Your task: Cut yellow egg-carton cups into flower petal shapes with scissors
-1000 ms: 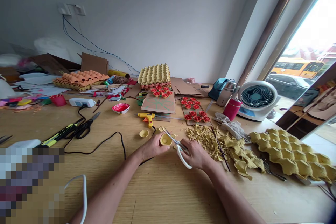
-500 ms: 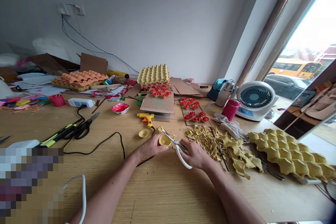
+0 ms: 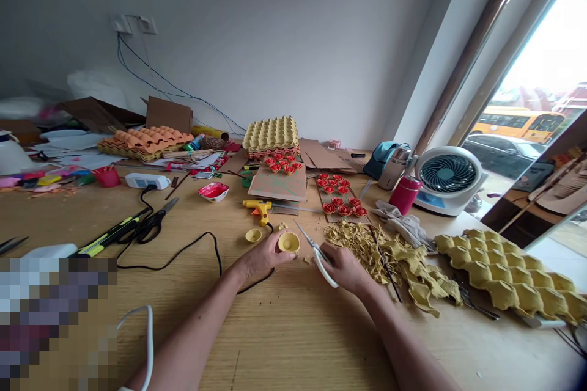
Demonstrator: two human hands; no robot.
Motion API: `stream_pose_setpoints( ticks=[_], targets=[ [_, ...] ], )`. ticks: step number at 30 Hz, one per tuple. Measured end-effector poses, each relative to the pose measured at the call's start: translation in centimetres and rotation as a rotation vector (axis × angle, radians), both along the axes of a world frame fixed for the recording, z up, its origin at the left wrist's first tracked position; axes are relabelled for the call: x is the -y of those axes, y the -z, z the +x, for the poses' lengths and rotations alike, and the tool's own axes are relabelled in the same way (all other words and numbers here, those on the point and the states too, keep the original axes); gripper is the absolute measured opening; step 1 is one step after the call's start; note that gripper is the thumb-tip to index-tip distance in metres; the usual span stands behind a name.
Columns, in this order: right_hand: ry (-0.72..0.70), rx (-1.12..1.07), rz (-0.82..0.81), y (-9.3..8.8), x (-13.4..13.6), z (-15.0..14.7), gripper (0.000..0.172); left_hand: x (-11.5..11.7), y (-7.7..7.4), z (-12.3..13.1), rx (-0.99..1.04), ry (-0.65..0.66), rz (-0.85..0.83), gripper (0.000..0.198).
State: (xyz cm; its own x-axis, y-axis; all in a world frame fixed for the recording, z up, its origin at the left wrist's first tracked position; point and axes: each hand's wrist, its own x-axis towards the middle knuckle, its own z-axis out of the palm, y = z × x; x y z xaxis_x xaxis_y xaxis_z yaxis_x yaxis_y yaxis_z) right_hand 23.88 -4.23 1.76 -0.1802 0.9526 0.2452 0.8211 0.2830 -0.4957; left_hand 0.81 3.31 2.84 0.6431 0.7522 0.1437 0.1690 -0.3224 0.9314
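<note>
My left hand [image 3: 266,256] is closed on a small yellow egg-carton cup [image 3: 288,242], its round opening facing me. In my right hand [image 3: 340,264] is a pair of white-handled scissors [image 3: 326,268], with the blades pointing up and left, apart from the cup. A second yellow cup [image 3: 253,236] rests on the table just left of my left hand. Beyond it lies a yellow hot glue gun [image 3: 259,209]. Yellow carton scraps [image 3: 367,247] are heaped to the right of my right hand.
Red paper flowers [image 3: 338,206] sit on cardboard behind the scraps. A yellow egg tray [image 3: 509,269], a fan [image 3: 447,177] and a red can-shaped container [image 3: 404,194] stand at right. Black scissors [image 3: 149,225], a power strip [image 3: 147,181] and a red-filled bowl [image 3: 213,192] lie to the left.
The scissors have drawn back from the cup's rim, moving slightly right, and their blades look closer together. My left hand keeps hold of the cup. The view has shifted slightly.
</note>
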Motion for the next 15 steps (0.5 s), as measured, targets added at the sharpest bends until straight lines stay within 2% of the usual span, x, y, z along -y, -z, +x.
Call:
stream_pose_setpoints(
  ticks=[3,6,10,15],
  targets=[
    [0.079,-0.004,-0.021,-0.4,0.1,1.1,0.035,-0.6,-0.4,-0.4,0.114,-0.084,-0.037,0.046],
    [0.126,0.043,-0.071,-1.0,1.5,1.6,0.038,-1.2,-1.0,-1.0,0.265,-0.197,-0.071,0.051],
    [0.144,0.175,-0.156,-1.2,3.8,-0.3,0.030,-2.5,-1.2,-1.9,0.328,-0.386,0.011,0.053],
    [0.276,0.331,-0.195,-1.1,4.2,-2.4,0.030,-4.4,-0.2,-3.0,0.375,-0.531,0.079,0.057]
  ],
)
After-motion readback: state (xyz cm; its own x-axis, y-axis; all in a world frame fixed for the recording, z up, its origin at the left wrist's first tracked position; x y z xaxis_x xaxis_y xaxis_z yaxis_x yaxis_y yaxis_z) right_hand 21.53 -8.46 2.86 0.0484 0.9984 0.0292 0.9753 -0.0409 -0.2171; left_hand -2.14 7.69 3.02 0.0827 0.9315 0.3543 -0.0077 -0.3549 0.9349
